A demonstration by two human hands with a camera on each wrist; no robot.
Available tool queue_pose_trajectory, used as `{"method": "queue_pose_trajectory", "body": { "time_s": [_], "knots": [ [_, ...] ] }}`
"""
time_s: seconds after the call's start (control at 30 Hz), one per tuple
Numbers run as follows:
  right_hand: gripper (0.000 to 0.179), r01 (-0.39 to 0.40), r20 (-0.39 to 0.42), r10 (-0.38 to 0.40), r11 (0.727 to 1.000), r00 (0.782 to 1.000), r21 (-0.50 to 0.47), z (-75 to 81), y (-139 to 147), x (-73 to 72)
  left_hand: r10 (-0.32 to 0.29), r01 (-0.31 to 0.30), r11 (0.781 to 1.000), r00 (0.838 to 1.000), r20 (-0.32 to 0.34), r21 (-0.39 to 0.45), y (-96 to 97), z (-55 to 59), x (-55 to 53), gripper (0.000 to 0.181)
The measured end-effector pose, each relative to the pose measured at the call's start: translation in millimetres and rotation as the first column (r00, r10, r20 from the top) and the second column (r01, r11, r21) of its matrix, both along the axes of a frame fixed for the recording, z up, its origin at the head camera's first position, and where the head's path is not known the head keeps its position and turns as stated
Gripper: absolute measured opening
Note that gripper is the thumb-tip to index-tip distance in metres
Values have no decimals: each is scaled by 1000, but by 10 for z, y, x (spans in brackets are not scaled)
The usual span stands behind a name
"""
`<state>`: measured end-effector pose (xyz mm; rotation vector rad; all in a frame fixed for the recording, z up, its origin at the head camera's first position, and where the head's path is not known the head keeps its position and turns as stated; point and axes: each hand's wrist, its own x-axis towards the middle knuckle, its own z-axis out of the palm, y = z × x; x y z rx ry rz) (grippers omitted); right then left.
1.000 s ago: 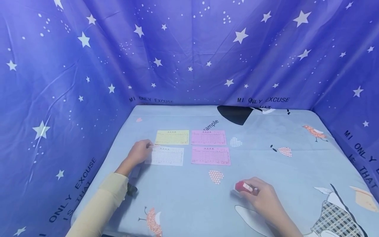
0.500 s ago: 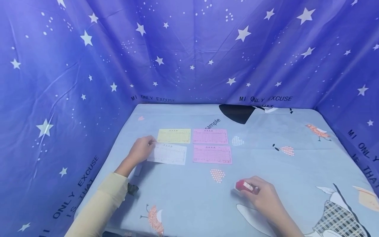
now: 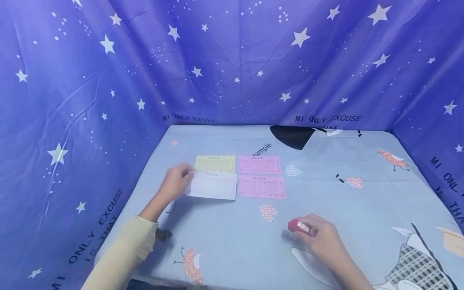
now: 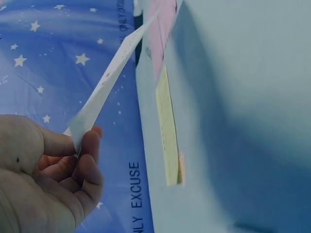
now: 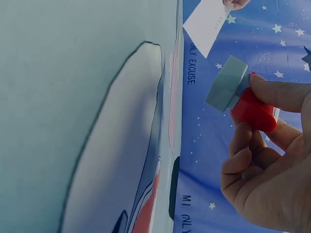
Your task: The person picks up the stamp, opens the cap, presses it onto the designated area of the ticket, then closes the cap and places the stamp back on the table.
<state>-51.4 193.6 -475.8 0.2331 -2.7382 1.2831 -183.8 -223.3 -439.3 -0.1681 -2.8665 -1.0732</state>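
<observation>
My left hand [image 3: 175,181] pinches the left edge of a white printed form slip [image 3: 214,187]. In the left wrist view the slip [image 4: 109,77] stands out tilted from thumb and fingers, raised off the table. Behind it on the cloth lies a yellow form slip [image 3: 215,163], its lower part overlapped by the white one. Two pink form slips, one farther back [image 3: 259,164] and one nearer [image 3: 262,187], lie to the right. My right hand [image 3: 320,235] holds a red stamp [image 5: 255,111] with a grey block-shaped end between thumb and fingers, close over the cloth at front right.
A light blue cloth with printed birds and hearts covers the table [image 3: 224,237]. Purple star-patterned curtains [image 3: 232,60] enclose its back and sides. A small black object [image 3: 164,235] shows beside the left sleeve, and a small pale thing [image 3: 171,206] lies under the left wrist.
My left hand has shifted slightly right and lifted the white slip, which now overlaps the yellow one and reaches the nearer pink slip's edge. The right hand stays put with the stamp.
</observation>
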Motion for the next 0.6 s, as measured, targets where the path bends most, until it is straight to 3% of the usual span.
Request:
{"method": "queue_pose_trajectory", "body": {
  "time_s": [0.27,0.43,0.6],
  "knots": [
    [30,-8,-22,8,1000,1000,0,1,-3,18,28,-42,976,997,68,215,178,-186,223,11],
    [32,-20,-51,20,1000,998,-11,17,-17,37,36,-68,956,992,118,284,405,-320,362,9],
    [33,-35,-72,35,999,997,3,31,-27,56,-22,-20,953,991,132,303,598,-509,489,10]
  ]
}}
